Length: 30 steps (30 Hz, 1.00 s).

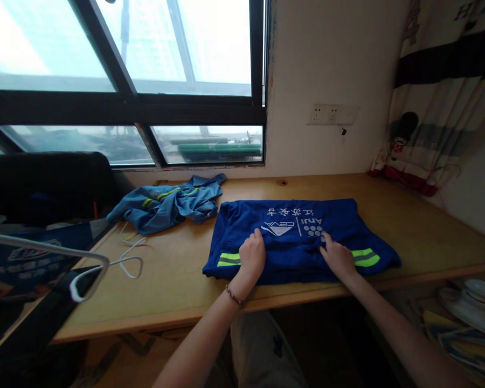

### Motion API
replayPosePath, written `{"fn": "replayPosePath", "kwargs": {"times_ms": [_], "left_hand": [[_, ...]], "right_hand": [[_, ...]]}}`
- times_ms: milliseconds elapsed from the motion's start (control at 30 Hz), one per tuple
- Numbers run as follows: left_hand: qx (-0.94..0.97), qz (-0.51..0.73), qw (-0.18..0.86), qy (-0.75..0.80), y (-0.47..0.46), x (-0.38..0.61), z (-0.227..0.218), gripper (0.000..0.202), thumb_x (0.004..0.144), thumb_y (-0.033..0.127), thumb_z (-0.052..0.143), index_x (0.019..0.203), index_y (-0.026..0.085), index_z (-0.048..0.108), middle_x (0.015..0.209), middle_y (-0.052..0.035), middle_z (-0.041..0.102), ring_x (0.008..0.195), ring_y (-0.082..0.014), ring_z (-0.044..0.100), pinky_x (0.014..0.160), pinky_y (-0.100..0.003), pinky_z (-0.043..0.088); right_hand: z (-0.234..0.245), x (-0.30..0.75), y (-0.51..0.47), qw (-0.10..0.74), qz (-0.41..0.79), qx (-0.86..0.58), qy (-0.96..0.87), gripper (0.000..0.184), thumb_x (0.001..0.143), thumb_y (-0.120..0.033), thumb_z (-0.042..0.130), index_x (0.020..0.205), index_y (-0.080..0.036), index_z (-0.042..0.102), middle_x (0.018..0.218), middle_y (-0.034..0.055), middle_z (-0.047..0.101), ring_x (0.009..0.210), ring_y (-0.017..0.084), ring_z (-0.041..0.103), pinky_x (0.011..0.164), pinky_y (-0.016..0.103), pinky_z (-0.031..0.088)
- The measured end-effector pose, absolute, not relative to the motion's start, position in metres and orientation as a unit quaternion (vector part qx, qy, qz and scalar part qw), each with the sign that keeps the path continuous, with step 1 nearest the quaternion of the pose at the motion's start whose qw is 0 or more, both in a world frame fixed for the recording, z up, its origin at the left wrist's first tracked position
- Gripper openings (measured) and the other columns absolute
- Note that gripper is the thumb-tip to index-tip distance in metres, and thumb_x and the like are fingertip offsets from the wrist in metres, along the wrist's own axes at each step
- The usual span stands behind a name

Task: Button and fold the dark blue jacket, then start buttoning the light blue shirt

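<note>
A dark blue work jacket [291, 256] lies folded on the wooden table in front of me. White lettering and logos, upside down from my side, are printed across its upper part. Yellow-green reflective strips with a grey middle show at both sides. My left hand [253, 252], with a beaded bracelet at the wrist, rests closed on the jacket next to the left strip, its fingers curled into the cloth. On the other side, my right hand [336, 255] pinches the fabric just below the logo, beside the right strip. The fingertips of both hands are partly hidden.
A crumpled lighter blue garment [173, 199] lies at the back left of the table [161, 285]. White cable [129, 258] loops along the left edge. Behind are a window and wall sockets [332, 113]. A curtain [440, 108] hangs at right; a cup [482, 291] sits lower right.
</note>
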<state>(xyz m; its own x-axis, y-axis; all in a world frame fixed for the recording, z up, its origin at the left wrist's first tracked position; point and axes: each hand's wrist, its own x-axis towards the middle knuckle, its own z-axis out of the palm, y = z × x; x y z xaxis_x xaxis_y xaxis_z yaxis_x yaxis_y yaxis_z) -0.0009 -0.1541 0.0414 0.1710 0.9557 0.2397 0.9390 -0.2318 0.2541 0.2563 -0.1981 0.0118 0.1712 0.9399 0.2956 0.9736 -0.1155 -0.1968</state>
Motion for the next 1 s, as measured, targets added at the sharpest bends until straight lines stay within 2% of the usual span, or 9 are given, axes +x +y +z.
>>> {"fn": "replayPosePath", "kwargs": {"times_ms": [133,200,300,400,500,600,767,900,1000], "left_hand": [[0.907,0.235,-0.006,0.350,-0.185,0.013,0.062,0.038,0.086,0.017,0.029,0.123,0.018,0.041,0.125,-0.0113,0.046,0.121,-0.0217,0.036,0.098,-0.039,0.028],[0.937,0.224,0.007,0.269,-0.192,0.021,0.062,0.040,0.087,0.025,0.033,0.126,0.021,0.037,0.133,-0.0071,0.038,0.127,-0.0199,0.025,0.104,-0.039,0.020],[0.931,0.203,0.019,0.304,-0.186,0.025,0.048,0.051,0.085,0.041,0.035,0.131,0.019,0.030,0.138,-0.0087,0.031,0.129,-0.0226,0.018,0.104,-0.043,0.018],[0.911,0.185,0.032,0.367,-0.171,0.019,0.031,0.061,0.082,0.053,0.031,0.132,0.018,0.028,0.139,-0.0100,0.029,0.129,-0.0268,0.017,0.102,-0.049,0.017],[0.901,0.170,0.050,0.395,-0.163,0.013,0.021,0.064,0.080,0.057,0.030,0.132,0.021,0.029,0.138,-0.0085,0.030,0.129,-0.0290,0.016,0.100,-0.054,0.015],[0.894,0.169,0.058,0.411,-0.164,0.012,0.019,0.065,0.079,0.059,0.031,0.132,0.021,0.029,0.139,-0.0093,0.028,0.129,-0.0291,0.014,0.100,-0.056,0.015],[0.885,0.184,0.060,0.423,-0.166,0.012,0.019,0.069,0.079,0.059,0.030,0.134,0.018,0.026,0.140,-0.0108,0.025,0.130,-0.0284,0.011,0.101,-0.053,0.015],[0.883,0.198,0.068,0.421,-0.166,0.010,0.019,0.070,0.078,0.060,0.032,0.133,0.018,0.025,0.140,-0.0108,0.025,0.130,-0.0286,0.011,0.101,-0.054,0.016],[0.875,0.233,0.082,0.416,-0.167,0.009,0.018,0.061,0.078,0.057,0.036,0.127,0.020,0.035,0.137,-0.0100,0.029,0.129,-0.0284,0.014,0.101,-0.053,0.016]], "right_hand": [[0.029,0.233,-0.204,0.231,-0.144,-0.652,-0.707,0.040,0.079,-0.017,0.043,0.119,-0.018,0.045,0.112,0.0142,0.052,0.103,0.029,0.047,0.085,0.043,0.038],[0.035,0.226,-0.203,0.240,-0.137,-0.592,-0.757,0.036,0.080,-0.012,0.039,0.114,-0.019,0.051,0.115,0.0122,0.051,0.110,0.028,0.041,0.094,0.044,0.032],[0.042,0.232,-0.192,0.215,-0.043,-0.520,-0.826,0.030,0.083,-0.013,0.036,0.102,-0.019,0.058,0.102,0.0095,0.058,0.101,0.023,0.048,0.091,0.041,0.035],[0.047,0.256,-0.175,0.215,0.090,-0.497,-0.836,0.021,0.082,-0.023,0.046,0.098,-0.020,0.060,0.094,0.0061,0.061,0.092,0.020,0.052,0.084,0.036,0.040],[0.048,0.282,-0.159,0.208,0.189,-0.494,-0.823,0.019,0.076,-0.030,0.055,0.090,-0.020,0.063,0.092,0.0043,0.062,0.092,0.020,0.051,0.084,0.035,0.039],[0.048,0.297,-0.148,0.230,0.262,-0.520,-0.780,0.021,0.075,-0.034,0.053,0.082,-0.018,0.065,0.087,0.0051,0.062,0.088,0.020,0.054,0.083,0.035,0.039],[0.066,0.304,-0.147,0.298,0.419,-0.491,-0.703,0.031,0.072,-0.037,0.055,0.095,-0.015,0.057,0.091,0.0058,0.061,0.087,0.017,0.055,0.081,0.032,0.040],[0.092,0.303,-0.152,0.163,0.468,-0.453,-0.741,0.027,0.071,-0.033,0.055,0.091,-0.015,0.059,0.090,0.0057,0.061,0.084,0.016,0.055,0.079,0.031,0.040],[0.107,0.299,-0.152,0.050,0.345,-0.456,-0.819,0.017,0.072,-0.021,0.050,0.080,-0.018,0.064,0.087,0.0039,0.063,0.086,0.019,0.053,0.082,0.035,0.038]]}}
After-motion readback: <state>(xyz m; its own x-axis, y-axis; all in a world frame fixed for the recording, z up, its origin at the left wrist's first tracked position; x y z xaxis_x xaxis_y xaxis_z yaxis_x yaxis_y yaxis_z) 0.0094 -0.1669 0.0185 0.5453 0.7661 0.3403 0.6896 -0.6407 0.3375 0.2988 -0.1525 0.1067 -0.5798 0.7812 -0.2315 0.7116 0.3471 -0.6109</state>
